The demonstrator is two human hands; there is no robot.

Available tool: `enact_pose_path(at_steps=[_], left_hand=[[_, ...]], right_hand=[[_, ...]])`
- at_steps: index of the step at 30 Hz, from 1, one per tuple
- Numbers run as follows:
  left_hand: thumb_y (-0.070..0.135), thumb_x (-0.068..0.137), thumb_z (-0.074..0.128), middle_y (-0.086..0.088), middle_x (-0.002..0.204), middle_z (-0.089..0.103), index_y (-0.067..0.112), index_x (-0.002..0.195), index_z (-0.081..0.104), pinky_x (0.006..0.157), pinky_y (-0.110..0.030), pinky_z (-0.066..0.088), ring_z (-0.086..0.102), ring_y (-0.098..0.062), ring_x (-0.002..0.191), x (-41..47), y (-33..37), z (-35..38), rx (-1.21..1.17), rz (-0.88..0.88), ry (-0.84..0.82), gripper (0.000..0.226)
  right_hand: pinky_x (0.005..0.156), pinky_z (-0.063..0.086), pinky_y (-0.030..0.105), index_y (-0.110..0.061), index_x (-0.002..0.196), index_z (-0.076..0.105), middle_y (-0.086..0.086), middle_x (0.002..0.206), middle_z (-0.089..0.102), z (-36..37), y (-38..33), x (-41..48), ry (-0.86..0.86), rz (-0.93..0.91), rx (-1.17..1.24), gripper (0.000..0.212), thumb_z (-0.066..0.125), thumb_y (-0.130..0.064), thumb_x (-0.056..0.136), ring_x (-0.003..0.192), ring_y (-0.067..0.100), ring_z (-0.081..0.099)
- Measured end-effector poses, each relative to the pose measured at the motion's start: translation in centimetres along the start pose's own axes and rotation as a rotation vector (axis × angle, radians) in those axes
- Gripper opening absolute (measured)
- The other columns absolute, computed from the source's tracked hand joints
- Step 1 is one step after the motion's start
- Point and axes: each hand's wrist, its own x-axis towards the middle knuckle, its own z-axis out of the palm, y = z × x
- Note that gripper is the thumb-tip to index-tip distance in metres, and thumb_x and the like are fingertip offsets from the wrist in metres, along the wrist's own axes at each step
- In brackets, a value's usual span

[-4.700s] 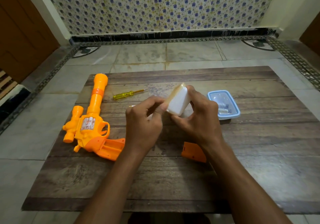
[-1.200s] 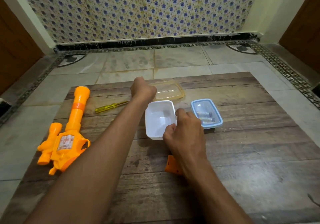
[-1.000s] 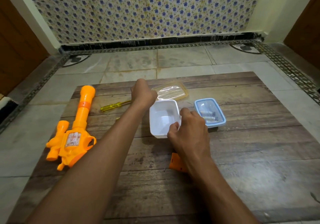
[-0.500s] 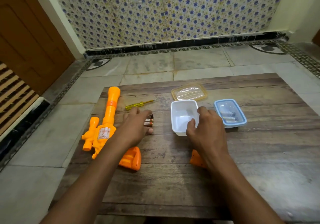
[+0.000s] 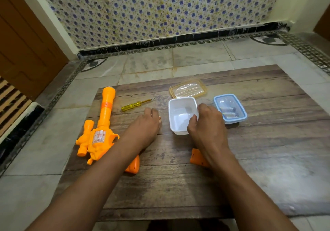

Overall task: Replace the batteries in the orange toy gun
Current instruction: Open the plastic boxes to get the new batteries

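The orange toy gun lay at nine o'clock of the left hand, barrel toward twelve. That nearer hand curled, possibly over batteries; right hand gripped the white tub.

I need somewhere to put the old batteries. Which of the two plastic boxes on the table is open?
The white box beside the right hand is open and looks empty. The blue-rimmed box further right has its clear lid on, with items inside.

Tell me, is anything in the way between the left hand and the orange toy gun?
No. Only bare wooden table shows between the left hand and the toy gun. The screwdriver lies farther back.
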Motion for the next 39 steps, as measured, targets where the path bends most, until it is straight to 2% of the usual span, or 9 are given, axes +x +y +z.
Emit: enact_pose_path(at_steps=[4, 10, 15, 17, 20, 24, 28, 32, 39], left_hand=[[0.018, 0.110, 0.034, -0.017, 0.121, 0.050, 0.008, 0.130, 0.041, 0.070, -0.048, 0.051, 0.064, -0.039, 0.090, 0.3, -0.2, 0.0, 0.032, 0.024, 0.020, 0.024], [0.018, 0.109, 0.039, -0.019, 0.119, 0.055, 0.009, 0.123, 0.043, 0.082, -0.051, 0.051, 0.062, -0.040, 0.099, 0.1, -1.0, 0.0, -0.201, -0.031, 0.121, 0.017], [0.021, 0.107, 0.045, -0.002, 0.096, 0.049, 0.016, 0.110, 0.044, 0.056, -0.031, 0.027, 0.045, -0.021, 0.076, 0.1, 0.6, -1.8, -0.467, 0.055, 0.387, 0.005], [0.029, 0.105, 0.045, 0.003, 0.097, 0.050, 0.018, 0.112, 0.048, 0.055, -0.020, 0.028, 0.045, -0.015, 0.077, 0.6, 1.7, -2.9, -0.493, 0.152, 0.422, 0.014], [0.023, 0.103, 0.055, -0.002, 0.106, 0.061, 0.019, 0.112, 0.054, 0.068, -0.030, 0.041, 0.054, -0.022, 0.094, 1.9, 3.4, -3.7, -0.391, 0.187, 0.339, 0.010], [0.021, 0.103, 0.056, 0.005, 0.117, 0.059, 0.029, 0.108, 0.052, 0.084, -0.041, 0.027, 0.046, -0.023, 0.117, 3.0, 5.0, -3.4, -0.187, 0.095, 0.116, 0.011], [0.027, 0.106, 0.052, 0.007, 0.103, 0.054, 0.033, 0.095, 0.045, 0.081, -0.042, 0.022, 0.039, -0.021, 0.115, 3.5, 5.4, -3.4, -0.224, 0.054, 0.004, 0.015], [0.030, 0.106, 0.050, 0.002, 0.119, 0.052, 0.029, 0.108, 0.045, 0.086, -0.047, 0.027, 0.042, -0.023, 0.120, 3.8, 5.9, -4.0, -0.131, 0.085, -0.063, 0.005], [0.027, 0.106, 0.048, -0.009, 0.138, 0.034, 0.023, 0.134, 0.034, 0.093, -0.054, 0.026, 0.034, -0.029, 0.133, 3.9, 6.1, -4.0, -0.049, 0.108, -0.210, 0.031]], right_hand=[[0.065, 0.037, 0.031, -0.004, 0.105, 0.062, 0.013, 0.098, 0.064, -0.1, 0.2, 0.0, 0.004, -0.007, 0.007, 0.018, 0.059, -0.016, 0.093, 0.089, 0.032, 0.063], [0.067, 0.042, 0.030, -0.005, 0.115, 0.063, 0.012, 0.105, 0.066, 0.0, -0.1, 0.0, -0.012, -0.013, 0.020, 0.026, 0.062, -0.019, 0.093, 0.090, 0.026, 0.062], [0.067, 0.043, 0.032, -0.005, 0.113, 0.062, 0.013, 0.104, 0.066, 0.3, -0.2, 0.1, -0.024, -0.010, 0.046, 0.026, 0.063, -0.018, 0.090, 0.091, 0.029, 0.065], [0.067, 0.045, 0.031, -0.005, 0.114, 0.063, 0.012, 0.104, 0.066, 0.3, -0.3, 0.1, -0.026, -0.009, 0.052, 0.028, 0.064, -0.019, 0.090, 0.091, 0.028, 0.065], [0.072, 0.055, 0.034, -0.007, 0.114, 0.063, 0.011, 0.104, 0.066, 0.0, -0.1, 0.1, -0.030, 0.005, 0.067, 0.028, 0.066, -0.020, 0.090, 0.093, 0.027, 0.065], [0.069, 0.052, 0.032, -0.009, 0.110, 0.064, 0.009, 0.101, 0.067, -0.1, 0.2, 0.1, -0.037, 0.016, 0.088, 0.023, 0.069, -0.019, 0.090, 0.092, 0.024, 0.066], [0.070, 0.054, 0.031, -0.009, 0.109, 0.066, 0.008, 0.098, 0.068, 0.0, 0.3, 0.1, -0.046, 0.008, 0.104, 0.021, 0.071, -0.019, 0.091, 0.087, 0.019, 0.064], [0.075, 0.060, 0.035, -0.009, 0.106, 0.067, 0.007, 0.095, 0.069, 0.0, 0.4, 0.4, -0.060, 0.020, 0.117, 0.017, 0.070, -0.017, 0.091, 0.086, 0.019, 0.066], [0.074, 0.061, 0.037, -0.010, 0.102, 0.067, 0.006, 0.092, 0.067, 0.1, 0.4, 0.4, -0.064, 0.038, 0.123, 0.016, 0.071, -0.018, 0.088, 0.084, 0.020, 0.066]])
